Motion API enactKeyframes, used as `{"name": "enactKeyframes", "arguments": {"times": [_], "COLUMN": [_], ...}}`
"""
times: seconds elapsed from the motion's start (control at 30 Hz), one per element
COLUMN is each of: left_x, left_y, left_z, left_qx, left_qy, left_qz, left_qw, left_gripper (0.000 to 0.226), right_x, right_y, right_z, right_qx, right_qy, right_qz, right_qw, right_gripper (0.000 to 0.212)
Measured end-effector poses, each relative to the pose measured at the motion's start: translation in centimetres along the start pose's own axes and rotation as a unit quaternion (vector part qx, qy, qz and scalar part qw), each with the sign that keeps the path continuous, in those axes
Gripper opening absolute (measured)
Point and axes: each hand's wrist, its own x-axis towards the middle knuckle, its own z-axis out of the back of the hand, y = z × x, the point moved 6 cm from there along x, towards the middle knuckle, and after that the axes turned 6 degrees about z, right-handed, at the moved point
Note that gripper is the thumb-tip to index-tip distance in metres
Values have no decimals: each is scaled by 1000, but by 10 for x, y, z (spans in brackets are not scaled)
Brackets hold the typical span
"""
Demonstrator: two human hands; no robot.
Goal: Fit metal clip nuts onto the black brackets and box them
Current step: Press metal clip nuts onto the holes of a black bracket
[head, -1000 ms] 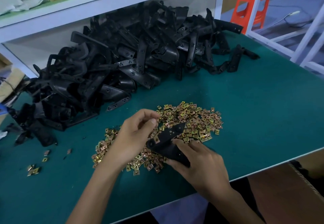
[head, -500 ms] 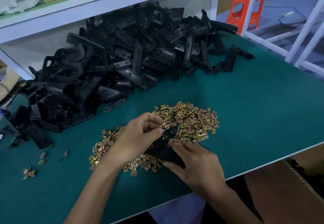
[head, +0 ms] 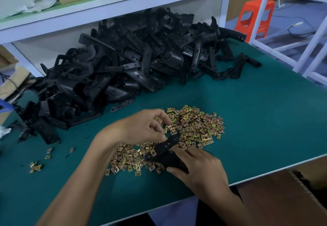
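My right hand (head: 198,169) grips a black bracket (head: 164,149) low over the green table, its holed arm pointing up and right. One gold clip nut (head: 153,153) sits on the bracket's near end. My left hand (head: 141,128) hovers just above the bracket's far end, thumb and forefinger pinching a clip nut (head: 171,128). Under both hands spreads a heap of loose gold clip nuts (head: 196,125). A big pile of black brackets (head: 123,63) fills the back of the table.
A few stray clip nuts (head: 36,167) lie at the left. An open cardboard box (head: 286,195) stands below the table's front right edge. A white shelf (head: 106,8) overhangs the bracket pile. An orange stool (head: 254,17) and a white frame (head: 300,36) stand at the right.
My left hand has lifted off the bracket and taken a clip nut from the heap. A clip nut now shows on the bracket's near end. The right hand keeps its hold.
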Motion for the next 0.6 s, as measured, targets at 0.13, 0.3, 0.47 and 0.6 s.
{"name": "enactKeyframes", "arguments": {"times": [0.13, 0.3, 0.47, 0.6], "left_x": [1, 2, 4, 6], "left_y": [-4, -10, -17, -12], "left_z": [5, 4, 4, 8], "left_qx": [49, 88, 119, 96], "left_qy": [32, 54, 77, 93], "left_qz": [6, 4, 10, 21], "left_qw": [998, 995, 990, 991], "left_gripper": [35, 33, 33, 33], "right_x": [0, 1, 1, 0], "right_y": [0, 2, 2, 3], "right_z": [1, 1, 0, 0], "right_qx": [2, 4, -2, -3], "right_qy": [6, 1, 14, 16], "right_qz": [10, 21, 28, 38], "right_qw": [1000, 1000, 1000, 999], "right_gripper": [55, 54, 56, 55]}}
